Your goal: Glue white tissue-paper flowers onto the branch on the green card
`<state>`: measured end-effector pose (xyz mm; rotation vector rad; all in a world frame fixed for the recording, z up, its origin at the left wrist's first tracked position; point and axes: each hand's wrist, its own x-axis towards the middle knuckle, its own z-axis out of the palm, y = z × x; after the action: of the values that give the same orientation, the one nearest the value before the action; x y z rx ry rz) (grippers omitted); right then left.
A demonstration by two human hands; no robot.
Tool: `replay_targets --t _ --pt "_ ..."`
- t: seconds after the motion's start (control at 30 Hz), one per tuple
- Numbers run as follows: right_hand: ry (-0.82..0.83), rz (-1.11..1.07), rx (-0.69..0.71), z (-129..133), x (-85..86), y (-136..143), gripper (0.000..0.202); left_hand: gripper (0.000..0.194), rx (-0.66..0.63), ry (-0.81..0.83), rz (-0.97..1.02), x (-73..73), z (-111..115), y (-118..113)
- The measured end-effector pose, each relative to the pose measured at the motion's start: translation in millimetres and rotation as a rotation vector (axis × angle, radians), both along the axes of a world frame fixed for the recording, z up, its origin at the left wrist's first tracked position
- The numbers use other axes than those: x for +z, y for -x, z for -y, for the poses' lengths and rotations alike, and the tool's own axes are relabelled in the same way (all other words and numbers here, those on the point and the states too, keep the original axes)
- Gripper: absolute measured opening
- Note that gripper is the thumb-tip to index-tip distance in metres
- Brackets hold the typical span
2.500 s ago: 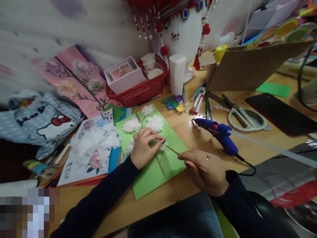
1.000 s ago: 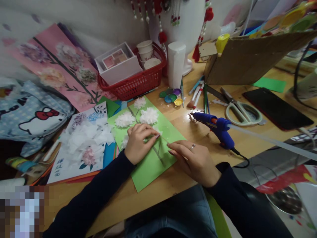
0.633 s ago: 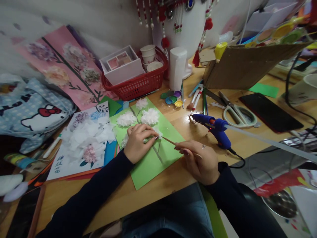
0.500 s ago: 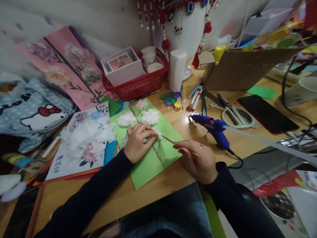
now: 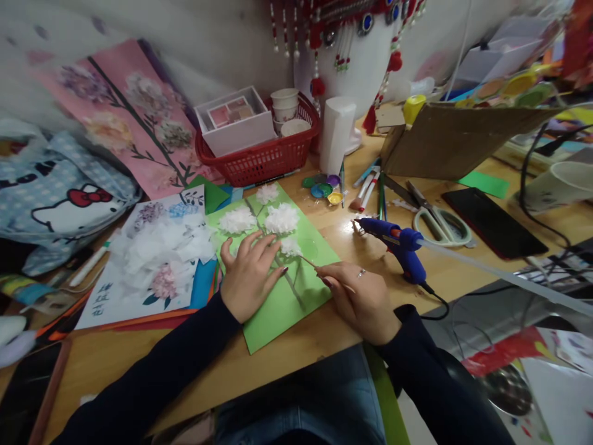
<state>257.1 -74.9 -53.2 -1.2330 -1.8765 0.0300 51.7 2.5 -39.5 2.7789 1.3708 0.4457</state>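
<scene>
My left hand (image 5: pixel 250 275) rests on the green sheet (image 5: pixel 271 321) with its fingers spread, covering part of a white flower at the sheet's left side. Pinched in my right hand (image 5: pixel 356 296) is a thin wooden stick (image 5: pixel 309 262), its tip at the edge of a small white paper flower (image 5: pixel 290 246). Larger white flowers (image 5: pixel 281 219) sit higher on the sheet, along a dark painted stem. To the left, loose white paper petals (image 5: pixel 152 247) lie heaped on a printed white sheet (image 5: pixel 111 303).
A blue glue gun (image 5: pixel 403 247) lies right of the green sheet, with scissors (image 5: pixel 440 222) and a black phone (image 5: pixel 493 222) beyond. Small paint pots (image 5: pixel 324 188), a red basket (image 5: pixel 259 162) and a cardboard box (image 5: pixel 454 142) stand farther back.
My left hand has moved left off the small flower, and its fingers have spread. The stick in my right hand is still by that flower; the camera view has shifted slightly.
</scene>
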Motion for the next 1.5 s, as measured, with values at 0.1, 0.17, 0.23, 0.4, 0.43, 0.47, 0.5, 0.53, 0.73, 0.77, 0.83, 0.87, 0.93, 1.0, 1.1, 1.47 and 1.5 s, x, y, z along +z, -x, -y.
replay_targets --t 0.1,0.17,0.23,0.4,0.43,0.47,0.5,0.53,0.73,0.77,0.83,0.87,0.93,1.0,1.1,1.47,1.5 --pt "-0.018 0.032 0.001 -1 1.5 2 0.019 0.032 0.004 0.038 -0.056 -1.4 2 1" --pt "-0.026 0.047 -0.01 -2 2.2 5 0.018 0.031 0.001 0.064 -0.067 -1.4 2 1" --pt "-0.032 0.057 -0.03 -3 2.2 8 0.017 0.03 0.001 0.073 -0.066 -1.5 1 0" --pt "-0.015 0.047 -0.06 -3 0.4 13 0.017 0.03 -0.014 0.068 -0.035 -4.4 0 2" --pt "-0.003 0.029 -0.061 -3 -0.5 13 0.018 0.03 -0.017 0.067 -0.03 -5.2 0 3" --pt "0.013 -0.001 -0.068 -2 -1.6 13 0.018 0.03 -0.018 0.066 -0.025 -5.9 0 3" --pt "0.032 -0.046 -0.086 -1 -3.2 12 0.019 0.03 -0.017 0.068 -0.022 -6.5 0 3" --pt "0.049 -0.105 -0.114 0 -5.0 12 0.021 0.03 -0.015 0.069 -0.019 -7.0 0 3" --pt "0.003 -0.465 -0.252 4 -16.3 9 0.027 0.03 -0.001 0.064 0.006 -7.0 1 2" --pt "0.001 -0.479 -0.255 4 -17.5 9 0.028 0.031 -0.002 0.064 0.004 -6.3 1 2" --pt "0.003 -0.486 -0.256 4 -18.8 8 0.028 0.031 -0.001 0.065 -0.008 -5.0 2 3" --pt "0.001 -0.485 -0.25 4 -19.0 8 0.028 0.031 0.002 0.064 -0.014 -4.5 3 5" --pt "-0.004 -0.468 -0.224 3 -18.6 7 0.028 0.032 0.007 0.059 -0.02 -4.3 4 7" --pt "0.007 -0.419 -0.188 1 -16.9 8 0.026 0.034 0.012 0.048 -0.017 -5.4 5 9" --pt "0.043 -0.355 -0.158 -2 -13.3 8 0.025 0.034 0.005 0.043 -0.016 -7.7 5 11" --pt "0.131 -0.262 -0.093 -2 -4.2 11 0.026 0.034 0.005 0.071 -0.018 -9.9 4 12" --pt "0.126 -0.246 -0.088 -2 -3.9 11 0.026 0.034 0.005 0.072 -0.013 -10.0 4 12"
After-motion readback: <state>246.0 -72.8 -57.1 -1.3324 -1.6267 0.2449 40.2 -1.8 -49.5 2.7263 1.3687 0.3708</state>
